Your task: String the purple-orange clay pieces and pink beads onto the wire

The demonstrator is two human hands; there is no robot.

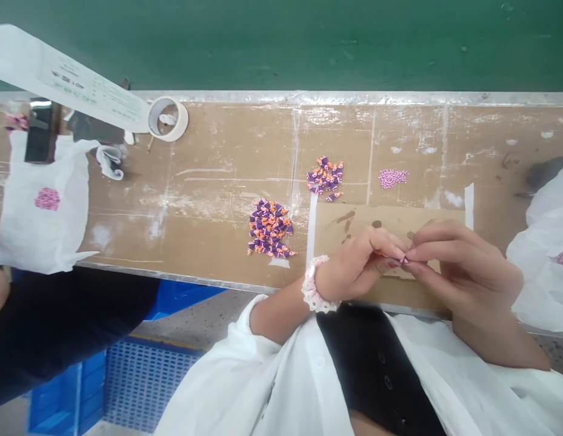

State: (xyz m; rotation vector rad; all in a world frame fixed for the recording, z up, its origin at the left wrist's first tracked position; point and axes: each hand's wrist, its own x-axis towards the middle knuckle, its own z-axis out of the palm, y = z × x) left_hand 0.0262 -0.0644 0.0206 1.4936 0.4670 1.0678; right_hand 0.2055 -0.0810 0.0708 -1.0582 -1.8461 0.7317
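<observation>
My left hand (358, 263) and my right hand (467, 266) meet fingertip to fingertip over a cardboard sheet. Between them is a tiny purple figurine (403, 260), mostly hidden by the fingers. The left thumb and fingers pinch it, and a bit of orange shows among them. The right thumb and forefinger close at its pink-purple end; whether they hold a separate small piece is hidden. Beyond the left wrist lie a large pile of purple and orange figurines (268, 229) and a smaller pile of figurines (325, 177). A heap of tiny pink-purple pieces (393, 177) lies farther back.
The cardboard sheet (354, 213) is taped to the brown table (213, 230). At left are a tape roll (181, 124), a phone (41, 136) and a white bag (17, 200) bearing pink pieces. Another white bag (540, 242) lies right. Another person's dark-clothed limb (81, 321) is at lower left, above blue crates (145, 375).
</observation>
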